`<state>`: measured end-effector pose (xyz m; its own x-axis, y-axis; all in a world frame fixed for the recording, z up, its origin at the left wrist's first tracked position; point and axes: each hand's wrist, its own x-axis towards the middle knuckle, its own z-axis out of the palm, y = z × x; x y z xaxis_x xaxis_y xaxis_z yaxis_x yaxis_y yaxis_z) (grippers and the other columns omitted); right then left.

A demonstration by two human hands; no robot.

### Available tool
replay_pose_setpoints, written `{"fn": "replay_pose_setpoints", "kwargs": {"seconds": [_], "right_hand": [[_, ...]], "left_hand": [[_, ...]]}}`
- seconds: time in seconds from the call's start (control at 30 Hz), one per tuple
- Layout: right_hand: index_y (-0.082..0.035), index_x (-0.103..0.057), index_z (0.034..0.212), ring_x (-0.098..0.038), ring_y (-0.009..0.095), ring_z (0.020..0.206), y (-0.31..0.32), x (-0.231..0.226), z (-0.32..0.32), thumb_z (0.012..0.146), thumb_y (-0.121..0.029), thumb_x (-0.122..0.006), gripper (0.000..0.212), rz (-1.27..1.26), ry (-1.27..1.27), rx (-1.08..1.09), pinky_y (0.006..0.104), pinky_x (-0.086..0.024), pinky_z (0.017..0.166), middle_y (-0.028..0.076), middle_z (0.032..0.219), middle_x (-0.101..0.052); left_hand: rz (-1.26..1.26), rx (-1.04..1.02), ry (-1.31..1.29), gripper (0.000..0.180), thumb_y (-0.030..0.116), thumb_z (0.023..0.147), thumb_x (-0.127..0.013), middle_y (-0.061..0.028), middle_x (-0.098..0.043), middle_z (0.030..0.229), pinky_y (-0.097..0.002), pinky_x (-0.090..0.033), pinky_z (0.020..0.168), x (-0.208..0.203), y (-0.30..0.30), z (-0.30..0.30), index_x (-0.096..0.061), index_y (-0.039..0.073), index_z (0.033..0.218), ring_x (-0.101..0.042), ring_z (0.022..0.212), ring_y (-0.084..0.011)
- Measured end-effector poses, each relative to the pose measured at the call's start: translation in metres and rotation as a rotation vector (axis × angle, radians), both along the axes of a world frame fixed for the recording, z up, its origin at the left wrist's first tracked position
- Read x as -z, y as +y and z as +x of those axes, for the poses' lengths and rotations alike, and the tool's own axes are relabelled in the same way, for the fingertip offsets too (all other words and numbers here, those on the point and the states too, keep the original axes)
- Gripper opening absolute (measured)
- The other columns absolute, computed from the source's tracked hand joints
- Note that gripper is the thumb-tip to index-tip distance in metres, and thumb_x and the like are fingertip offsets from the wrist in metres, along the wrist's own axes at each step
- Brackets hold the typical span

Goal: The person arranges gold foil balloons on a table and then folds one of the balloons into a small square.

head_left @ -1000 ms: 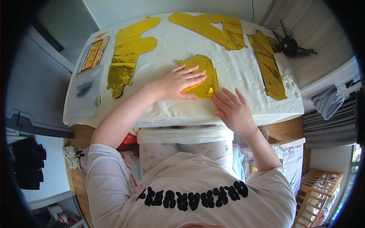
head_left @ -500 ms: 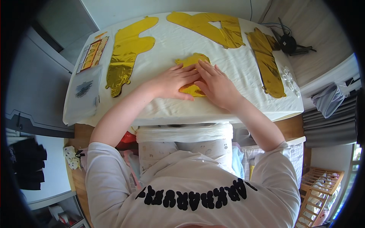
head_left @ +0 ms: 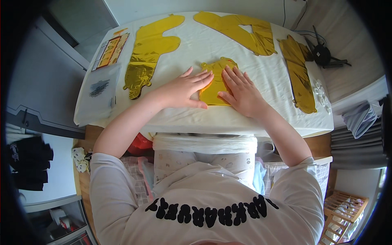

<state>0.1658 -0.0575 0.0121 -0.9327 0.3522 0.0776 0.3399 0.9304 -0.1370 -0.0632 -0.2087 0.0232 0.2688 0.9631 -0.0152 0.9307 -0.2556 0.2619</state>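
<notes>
A folded gold foil balloon point(head_left: 214, 87) lies flat on the white-covered table point(head_left: 175, 116) in front of me. My left hand point(head_left: 185, 90) is open, its fingertips resting on the balloon's left edge. On the right side of the same balloon my right hand point(head_left: 241, 90) lies open and flat, fingers pointing away from me. Its middle shows between my hands, while both side edges are partly hidden under my fingers. Beyond it are other flat gold foil balloons: a curved one point(head_left: 149, 51) at the left, one with a triangular hole point(head_left: 241, 30) at the back, and a long one point(head_left: 300, 75) at the right.
A printed package point(head_left: 111, 51) and a clear plastic bag point(head_left: 98, 92) with dark thin pieces lie at the table's left. White ribbon-like rings point(head_left: 321, 96) sit by the right edge. A black stand point(head_left: 321, 55) with legs is beyond the right back edge.
My hands have moved apart, from nearly meeting over the balloon's middle to its left and right sides. More of the gold foil shows between them. The whole view has shifted slightly.
</notes>
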Motion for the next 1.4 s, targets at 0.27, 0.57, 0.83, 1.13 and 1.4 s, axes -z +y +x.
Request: {"fn": "replay_pose_setpoints", "kwargs": {"seconds": [0.27, 0.57, 0.83, 1.13, 1.4], "right_hand": [[-0.004, -0.028, 0.163, -0.019, 0.035, 0.159, -0.003, -0.005, -0.002, 0.1, -0.069, -0.047, 0.092, 0.048, -0.024, 0.008, 0.0486, -0.015, 0.129, 0.016, 0.17, -0.025], [-0.003, -0.029, 0.162, -0.02, 0.036, 0.158, -0.004, -0.002, 0.0, 0.097, -0.07, -0.052, 0.096, 0.055, 0.002, 0.007, 0.0497, -0.016, 0.129, 0.016, 0.17, -0.027], [-0.003, -0.03, 0.162, -0.021, 0.035, 0.158, -0.004, -0.002, -0.002, 0.097, -0.069, -0.053, 0.095, 0.062, 0.012, 0.005, 0.0499, -0.016, 0.129, 0.015, 0.17, -0.027], [-0.004, -0.028, 0.163, -0.019, 0.033, 0.159, -0.009, -0.011, 0.004, 0.099, -0.066, -0.052, 0.092, -0.022, -0.033, -0.03, 0.0506, -0.014, 0.129, 0.015, 0.17, -0.027], [-0.008, -0.026, 0.165, -0.016, 0.031, 0.16, -0.021, -0.015, 0.028, 0.111, -0.044, -0.04, 0.067, -0.188, -0.042, -0.174, 0.0487, -0.01, 0.13, 0.013, 0.17, -0.027]], "left_hand": [[-0.017, -0.021, 0.11, 0.108, 0.069, 0.092, -0.062, -0.0169, -0.021, 0.172, -0.0541, -0.007, 0.13, -0.003, -0.001, 0.001, -0.017, 0.003, 0.165, -0.019, 0.16, -0.0248], [0.063, 0.232, 0.151, 0.07, 0.044, 0.102, -0.058, -0.007, -0.034, 0.168, -0.0581, -0.019, 0.128, -0.003, -0.044, 0.006, -0.036, 0.013, 0.161, -0.03, 0.156, -0.0251], [0.049, 0.214, 0.097, 0.063, 0.043, 0.106, -0.054, -0.01, -0.038, 0.166, -0.0536, -0.024, 0.128, -0.005, -0.055, 0.008, -0.042, 0.01, 0.158, -0.033, 0.155, -0.0244], [0.174, 0.132, 0.05, 0.066, 0.045, 0.096, -0.067, -0.0101, -0.049, 0.158, -0.0504, -0.033, 0.124, -0.002, -0.066, 0.027, -0.052, 0.01, 0.151, -0.047, 0.145, -0.0217], [0.42, 0.003, 0.076, 0.054, 0.035, 0.09, -0.072, -0.0101, -0.065, 0.138, -0.0437, -0.048, 0.112, -0.003, -0.067, 0.081, -0.065, 0.007, 0.135, -0.061, 0.132, -0.0241]]}}
